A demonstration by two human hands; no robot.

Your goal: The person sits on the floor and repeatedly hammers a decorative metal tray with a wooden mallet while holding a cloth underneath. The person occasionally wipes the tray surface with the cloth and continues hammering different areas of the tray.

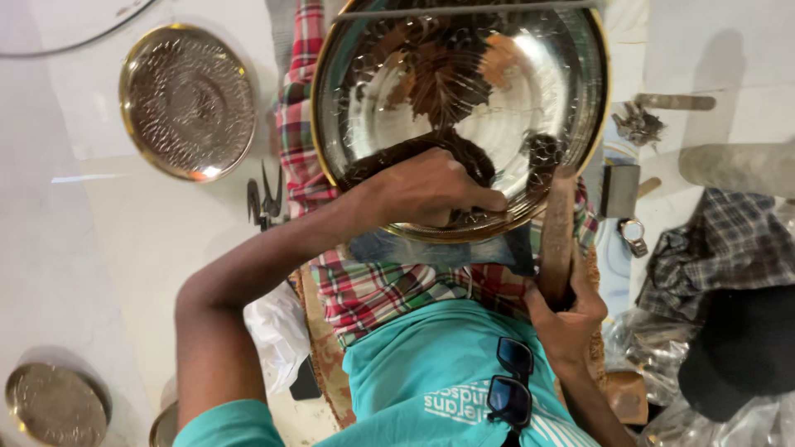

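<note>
A large shiny metal plate (pixel 464 99) with a brass-coloured rim rests on my lap over a red and green plaid cloth (pixel 373 285). My left hand (pixel 431 192) lies on the plate's near rim with its fingers curled down onto the inner edge; what is under the fingertips is hidden. At the lower right, my right hand (pixel 570 310) is closed around a brown wooden handle (pixel 556 236). The handle stands up against the plate's right edge, and its top end cannot be made out. Dark sunglasses (pixel 511 379) hang from my teal shirt.
An embossed round metal plate (pixel 189 101) lies on the pale floor at left, a smaller one (pixel 54 404) at bottom left. Dark pliers (pixel 263 199) lie beside my leg. At right are a wristwatch (pixel 633 232), small metal bits (pixel 638 124), a checked cloth (pixel 729 240) and plastic bags (pixel 277 331).
</note>
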